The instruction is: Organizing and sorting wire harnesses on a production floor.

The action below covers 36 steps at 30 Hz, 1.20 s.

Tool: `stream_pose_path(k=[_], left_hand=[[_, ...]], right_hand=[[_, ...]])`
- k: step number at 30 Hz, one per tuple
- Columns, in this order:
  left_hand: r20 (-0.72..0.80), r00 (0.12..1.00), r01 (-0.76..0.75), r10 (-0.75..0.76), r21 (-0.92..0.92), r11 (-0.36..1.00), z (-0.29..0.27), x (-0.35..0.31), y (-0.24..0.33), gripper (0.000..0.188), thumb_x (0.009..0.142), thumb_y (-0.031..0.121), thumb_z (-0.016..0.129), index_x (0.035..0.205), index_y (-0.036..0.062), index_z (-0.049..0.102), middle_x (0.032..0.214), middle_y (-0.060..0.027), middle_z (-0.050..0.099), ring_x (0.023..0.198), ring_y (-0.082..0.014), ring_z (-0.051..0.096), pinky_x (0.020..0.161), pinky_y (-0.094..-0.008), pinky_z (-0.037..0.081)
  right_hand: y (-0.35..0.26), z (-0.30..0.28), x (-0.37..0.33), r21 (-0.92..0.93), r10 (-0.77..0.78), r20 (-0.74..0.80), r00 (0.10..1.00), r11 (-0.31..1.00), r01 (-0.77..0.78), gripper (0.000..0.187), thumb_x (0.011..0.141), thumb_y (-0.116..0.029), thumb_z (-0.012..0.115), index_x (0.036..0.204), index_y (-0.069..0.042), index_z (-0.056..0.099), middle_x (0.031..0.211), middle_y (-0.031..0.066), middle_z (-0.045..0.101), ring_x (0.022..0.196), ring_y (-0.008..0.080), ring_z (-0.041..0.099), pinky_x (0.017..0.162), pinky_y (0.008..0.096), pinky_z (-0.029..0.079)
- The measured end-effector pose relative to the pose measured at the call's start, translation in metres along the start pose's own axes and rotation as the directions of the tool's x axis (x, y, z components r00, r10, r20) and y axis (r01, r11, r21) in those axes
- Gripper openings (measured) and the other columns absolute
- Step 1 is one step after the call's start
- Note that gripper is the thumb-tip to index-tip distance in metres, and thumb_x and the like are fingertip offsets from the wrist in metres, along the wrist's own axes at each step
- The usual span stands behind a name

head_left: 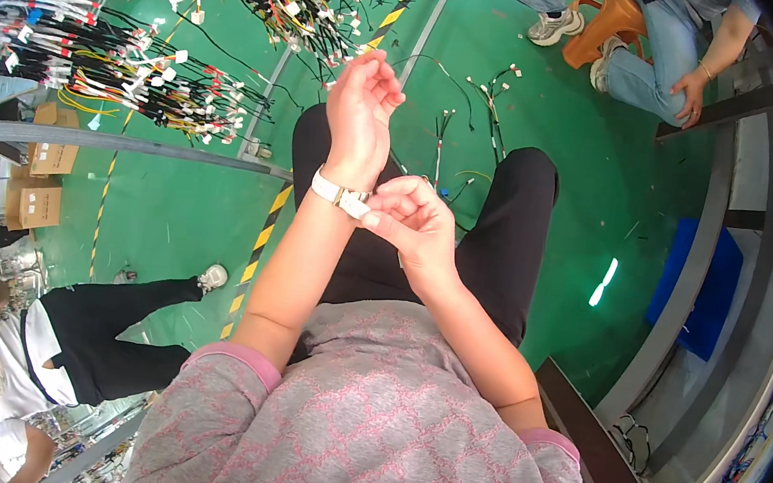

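Observation:
My left hand [361, 118] is raised in the middle of the view, palm up, its fingers loosely curled and apart with nothing in them. Around that wrist sits a white wristwatch [327, 189] with a metal-coloured part. My right hand [418, 233] reaches across to it, thumb and fingertips pinching the watch at the side of the wrist. Part of the band is hidden behind those fingers. Beyond my hands, thin wire harnesses [495, 110] with small white connectors lie on the green floor in front of my knees.
Dense bundles of wire harnesses [138, 66] hang at the upper left beside a grey metal rail [128, 148]. Cardboard boxes [36, 203] stand behind it. One person [96, 331] is at the lower left; another sits on an orange stool [608, 25]. A blue bin [697, 289] is at right.

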<state>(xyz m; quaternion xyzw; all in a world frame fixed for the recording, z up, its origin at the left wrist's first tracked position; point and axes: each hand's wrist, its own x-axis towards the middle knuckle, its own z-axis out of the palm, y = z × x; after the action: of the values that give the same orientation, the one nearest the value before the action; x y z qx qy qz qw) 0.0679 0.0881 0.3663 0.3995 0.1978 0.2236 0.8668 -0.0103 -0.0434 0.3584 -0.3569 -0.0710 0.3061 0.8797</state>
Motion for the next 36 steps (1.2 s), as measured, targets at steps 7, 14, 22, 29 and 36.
stream_pose_path(k=[7,14,22,29,36], left_hand=[[0.155,0.758,-0.647,0.634,0.051,0.761,0.051,-0.032,0.057,0.015,0.091,0.008,0.047,0.099,-0.0007,0.056,0.073,-0.0051,0.055,0.068,-0.0121,0.053,0.064,-0.0251,0.045],[0.174,0.338,-0.936,0.925,0.165,0.311,0.071,-0.065,0.086,0.016,0.091,0.012,0.039,0.093,-0.0017,0.048,0.066,-0.0054,0.050,0.058,-0.0158,0.047,0.056,-0.0278,0.043],[0.360,-0.127,-0.973,0.924,0.138,-0.188,0.065,-0.083,0.103,0.018,0.093,0.018,0.034,0.094,0.0033,0.044,0.063,-0.0030,0.044,0.056,-0.0151,0.041,0.054,-0.0297,0.040],[0.299,-0.227,-0.946,0.927,0.158,-0.283,0.059,-0.091,0.112,0.019,0.093,0.018,0.033,0.098,0.0047,0.045,0.065,-0.0017,0.044,0.060,-0.0152,0.044,0.054,-0.0306,0.041],[0.315,-0.241,-0.932,0.918,0.190,-0.310,0.059,-0.095,0.117,0.014,0.091,0.018,0.036,0.090,0.0072,0.045,0.065,-0.0006,0.043,0.060,-0.0156,0.043,0.055,-0.0319,0.039]], right_hand=[[-0.002,0.020,-0.018,-0.023,-0.027,-0.137,0.990,0.999,0.025,0.012,0.084,-0.002,0.065,0.095,0.002,0.062,0.088,0.0087,0.067,0.080,0.0136,0.064,0.079,0.0285,0.053],[-0.027,0.046,-0.033,0.108,-0.114,-0.087,0.990,0.987,0.123,0.029,0.079,0.007,0.069,0.107,0.003,0.062,0.097,0.0088,0.065,0.090,0.0143,0.063,0.084,0.0287,0.051],[-0.024,0.052,-0.046,-0.141,-0.343,-0.024,0.939,0.931,0.336,0.043,0.075,0.009,0.070,0.117,0.005,0.060,0.110,0.0112,0.056,0.093,0.0170,0.062,0.085,0.0297,0.052],[-0.026,0.053,-0.050,-0.303,-0.397,0.071,0.915,0.865,0.399,0.038,0.077,0.009,0.068,0.114,0.004,0.063,0.109,0.0108,0.057,0.090,0.0132,0.061,0.078,0.0250,0.051],[-0.035,0.054,-0.049,-0.336,-0.392,0.161,0.906,0.841,0.424,0.031,0.092,-0.010,0.056,0.121,0.002,0.059,0.116,0.0138,0.056,0.098,0.0167,0.056,0.081,0.0276,0.047]])
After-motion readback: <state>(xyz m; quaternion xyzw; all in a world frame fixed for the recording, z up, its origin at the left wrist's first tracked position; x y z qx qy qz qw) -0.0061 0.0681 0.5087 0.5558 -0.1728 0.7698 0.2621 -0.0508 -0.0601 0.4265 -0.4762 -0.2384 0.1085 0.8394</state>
